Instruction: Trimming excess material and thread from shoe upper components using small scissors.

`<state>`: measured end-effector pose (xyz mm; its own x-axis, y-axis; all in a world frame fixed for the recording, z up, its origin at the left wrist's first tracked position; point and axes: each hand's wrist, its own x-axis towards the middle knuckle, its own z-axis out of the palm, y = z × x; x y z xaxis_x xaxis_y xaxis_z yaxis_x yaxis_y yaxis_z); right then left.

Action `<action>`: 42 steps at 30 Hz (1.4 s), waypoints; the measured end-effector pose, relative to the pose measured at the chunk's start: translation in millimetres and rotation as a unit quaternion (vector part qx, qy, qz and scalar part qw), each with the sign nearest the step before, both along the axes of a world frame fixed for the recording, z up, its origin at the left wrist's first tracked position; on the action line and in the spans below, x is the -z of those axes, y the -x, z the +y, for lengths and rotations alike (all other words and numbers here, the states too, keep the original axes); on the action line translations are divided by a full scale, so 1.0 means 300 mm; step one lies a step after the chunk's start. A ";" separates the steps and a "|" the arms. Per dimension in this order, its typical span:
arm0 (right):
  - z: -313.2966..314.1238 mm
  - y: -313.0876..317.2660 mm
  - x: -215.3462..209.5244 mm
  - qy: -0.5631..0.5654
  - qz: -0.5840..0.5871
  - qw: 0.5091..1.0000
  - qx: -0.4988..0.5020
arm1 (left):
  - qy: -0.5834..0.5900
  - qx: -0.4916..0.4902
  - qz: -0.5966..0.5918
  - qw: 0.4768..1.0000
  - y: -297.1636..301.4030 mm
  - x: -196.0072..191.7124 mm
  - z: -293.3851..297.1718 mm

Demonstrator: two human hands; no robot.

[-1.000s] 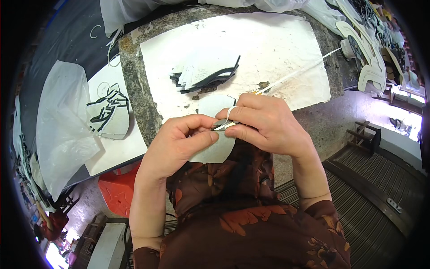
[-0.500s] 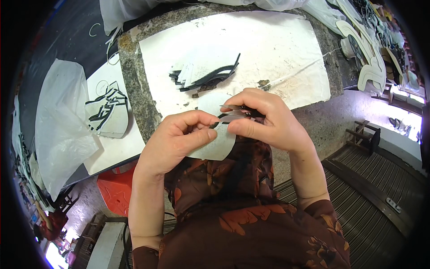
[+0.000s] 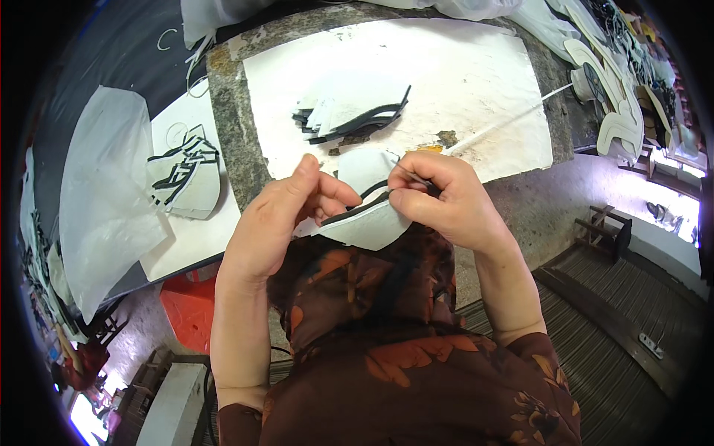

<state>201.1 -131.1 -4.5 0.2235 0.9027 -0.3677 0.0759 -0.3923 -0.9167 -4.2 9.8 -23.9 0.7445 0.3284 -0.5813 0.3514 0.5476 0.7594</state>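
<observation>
A pale, curved fabric piece with black edging (image 3: 372,227) is in front of me, just off the table's near edge. My right hand (image 3: 442,197) pinches its right end between thumb and forefinger. Small metal thread snips (image 3: 392,158) stick out of the same hand, their handles hidden by the fingers. My left hand (image 3: 271,215) is at the left end, thumb raised away and bent fingers by the black edge; whether they press on it is hard to see. Just beyond lies another pale piece (image 3: 364,165), its near side partly covered by my hands and the held piece.
A stack of black-edged pieces (image 3: 357,111) lies on the white sheet (image 3: 476,82) over the stone tabletop. More pieces (image 3: 195,189) and a clear plastic bag (image 3: 104,193) are at left. A spool (image 3: 584,83) with white cord stands at right. A red stool (image 3: 186,312) is below.
My left thumb has lifted off the piece and the left fingers have spread. The held piece has turned, showing more of its black edge. The snips have tucked further into my right hand.
</observation>
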 end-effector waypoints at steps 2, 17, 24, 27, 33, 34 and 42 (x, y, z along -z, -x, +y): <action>0.004 0.013 -0.003 0.013 0.003 1.000 0.017 | -0.009 -0.021 0.004 1.000 0.018 -0.008 0.003; 0.014 0.119 0.029 -0.087 -0.131 0.987 -0.036 | -0.273 -0.094 0.104 0.952 0.313 -0.142 0.130; 0.019 0.128 0.017 -0.086 -0.164 0.977 -0.107 | -0.614 -0.142 0.268 0.729 0.368 -0.106 0.231; 0.029 0.138 0.016 -0.154 -0.168 0.962 -0.153 | -0.472 -0.155 0.142 0.856 0.286 -0.107 0.152; 0.020 0.139 -0.006 -0.171 -0.162 0.955 -0.180 | 0.030 -0.060 -0.028 0.997 0.077 -0.060 0.004; 0.015 0.137 -0.002 -0.186 -0.155 0.954 -0.175 | 0.031 -0.055 -0.030 0.998 0.058 -0.053 -0.006; -0.028 0.140 0.043 -0.190 -0.084 0.975 -0.084 | 0.001 -0.124 -0.119 0.985 0.015 0.005 -0.064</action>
